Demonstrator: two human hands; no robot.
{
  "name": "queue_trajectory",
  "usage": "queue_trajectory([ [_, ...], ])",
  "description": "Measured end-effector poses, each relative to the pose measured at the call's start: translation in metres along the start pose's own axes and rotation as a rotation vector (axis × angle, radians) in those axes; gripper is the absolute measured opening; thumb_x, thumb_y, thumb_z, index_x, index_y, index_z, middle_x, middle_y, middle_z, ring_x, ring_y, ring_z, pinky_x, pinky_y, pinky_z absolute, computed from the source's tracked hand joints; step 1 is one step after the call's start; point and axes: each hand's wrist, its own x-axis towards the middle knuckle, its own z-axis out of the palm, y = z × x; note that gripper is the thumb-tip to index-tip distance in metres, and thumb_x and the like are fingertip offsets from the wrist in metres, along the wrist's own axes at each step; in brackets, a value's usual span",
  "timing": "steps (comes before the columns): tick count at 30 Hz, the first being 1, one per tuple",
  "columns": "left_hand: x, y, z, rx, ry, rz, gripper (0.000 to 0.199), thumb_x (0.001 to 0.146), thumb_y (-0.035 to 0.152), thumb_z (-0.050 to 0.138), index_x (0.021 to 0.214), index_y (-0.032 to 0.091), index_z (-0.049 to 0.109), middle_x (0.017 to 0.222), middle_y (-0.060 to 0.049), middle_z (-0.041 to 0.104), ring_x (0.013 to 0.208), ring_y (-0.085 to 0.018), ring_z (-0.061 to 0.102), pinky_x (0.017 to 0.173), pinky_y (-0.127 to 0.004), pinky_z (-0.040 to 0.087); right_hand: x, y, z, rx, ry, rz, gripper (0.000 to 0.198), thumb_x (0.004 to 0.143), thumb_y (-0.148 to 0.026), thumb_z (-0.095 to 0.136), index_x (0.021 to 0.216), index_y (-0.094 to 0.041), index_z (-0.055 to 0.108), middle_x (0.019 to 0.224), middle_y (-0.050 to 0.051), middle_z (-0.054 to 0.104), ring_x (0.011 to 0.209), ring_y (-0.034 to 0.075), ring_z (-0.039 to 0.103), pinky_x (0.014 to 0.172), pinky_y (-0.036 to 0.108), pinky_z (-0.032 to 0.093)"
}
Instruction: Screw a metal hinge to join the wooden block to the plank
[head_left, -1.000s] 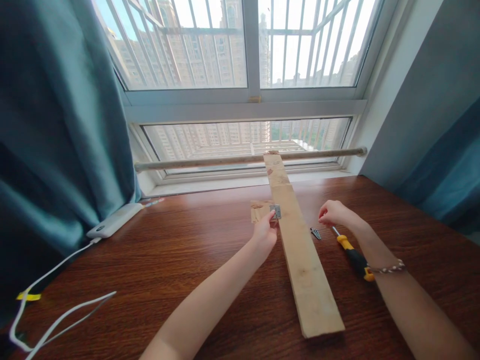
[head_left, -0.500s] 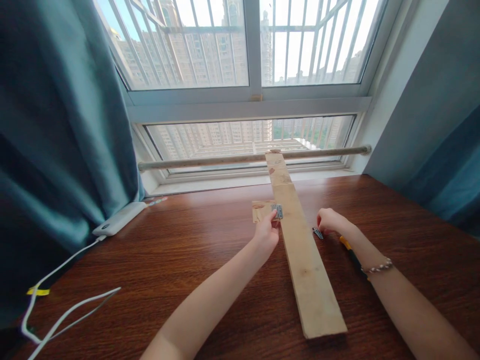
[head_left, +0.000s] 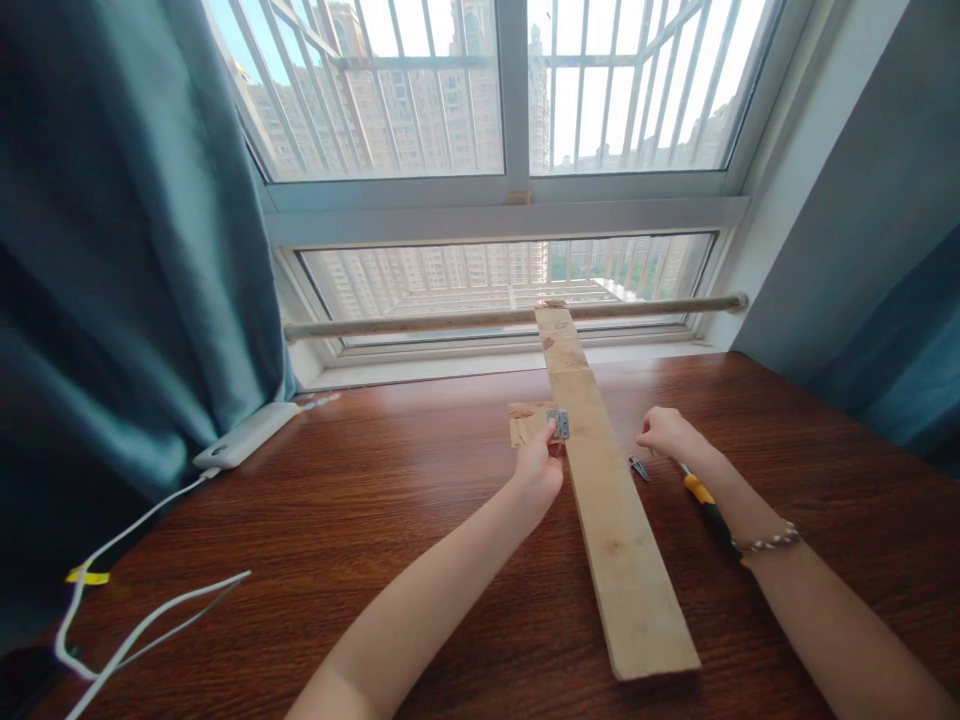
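My left hand is closed on a small metal hinge, its thumb pressing the plate onto a short piece of wood. The hinge's other leaf reaches the left edge of a long pale wooden board. To the right of the board my right hand is raised a little off the table, fingers pinched together; anything between them is too small to make out. Just below it lie several screws. A screwdriver with a yellow and black handle rests partly under my right wrist.
The board's far end lies on a horizontal rail before the window. At the left on the brown wooden table are a white power strip and a looped white cable. A blue curtain hangs beside them.
My right hand has lifted away from the screws, slightly up and to the right. My left hand keeps its hold on the hinge. The whole view has shifted slightly.
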Motion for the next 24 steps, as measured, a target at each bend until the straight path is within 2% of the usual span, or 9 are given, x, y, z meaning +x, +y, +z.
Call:
queue_trajectory([
  [2,-0.001,0.0,0.0,-0.013,0.005,-0.002,0.011,0.08,0.004,0.055,0.078,0.011,0.062,0.067,-0.006,0.068,0.055,-0.013,0.062,0.063,-0.026,0.052,-0.009,-0.009,-0.016,0.091,0.13,-0.071,0.012,0.07,-0.019,0.058,0.074,-0.015,0.069,0.077,0.01,0.069,0.082,0.023,0.066,0.071,0.029,0.049],
  [4,-0.002,-0.001,0.001,-0.025,0.005,0.005,0.012,0.08,0.004,0.054,0.077,0.012,0.062,0.067,-0.005,0.067,0.055,-0.012,0.061,0.063,-0.025,0.052,-0.02,-0.024,-0.026,0.357,0.302,-0.204,0.016,0.072,-0.023,0.057,0.08,-0.016,0.069,0.078,0.008,0.07,0.076,0.02,0.066,0.071,0.028,0.05],
  [5,-0.003,-0.001,0.001,-0.03,0.002,0.011,0.012,0.081,0.004,0.054,0.076,0.012,0.062,0.066,-0.005,0.067,0.055,-0.012,0.061,0.062,-0.024,0.052,-0.026,-0.033,-0.026,0.518,0.339,-0.262,0.018,0.073,-0.025,0.057,0.082,-0.015,0.069,0.077,0.007,0.07,0.072,0.018,0.066,0.068,0.027,0.051],
  [7,-0.005,-0.001,0.001,-0.032,-0.011,0.018,0.013,0.081,0.005,0.054,0.074,0.012,0.062,0.067,-0.005,0.067,0.055,-0.012,0.061,0.062,-0.024,0.051,-0.032,-0.053,-0.019,0.787,0.33,-0.336,0.021,0.073,-0.03,0.058,0.082,-0.014,0.068,0.075,0.007,0.07,0.067,0.018,0.066,0.061,0.027,0.052],
  [9,-0.006,-0.001,0.001,-0.025,-0.023,0.022,0.013,0.082,0.006,0.053,0.073,0.011,0.062,0.067,-0.006,0.067,0.055,-0.013,0.061,0.062,-0.024,0.051,-0.033,-0.07,-0.007,0.891,0.318,-0.359,0.021,0.072,-0.032,0.06,0.079,-0.014,0.067,0.073,0.007,0.071,0.065,0.018,0.067,0.059,0.027,0.053],
  [13,-0.005,-0.001,0.0,-0.018,-0.04,0.037,0.01,0.081,0.006,0.054,0.078,0.01,0.063,0.07,-0.008,0.067,0.057,-0.013,0.061,0.06,-0.024,0.049,-0.024,-0.087,0.008,0.744,0.371,-0.326,0.013,0.069,-0.027,0.062,0.073,-0.016,0.068,0.073,0.005,0.071,0.068,0.017,0.067,0.061,0.026,0.051],
  [24,-0.004,-0.002,0.0,-0.023,-0.026,0.044,0.013,0.081,0.004,0.054,0.074,0.012,0.061,0.07,-0.006,0.067,0.056,-0.012,0.061,0.058,-0.023,0.049,-0.026,-0.092,0.007,0.465,0.446,-0.376,0.012,0.071,-0.022,0.059,0.069,-0.017,0.069,0.068,0.003,0.069,0.063,0.016,0.062,0.062,0.025,0.042],
])
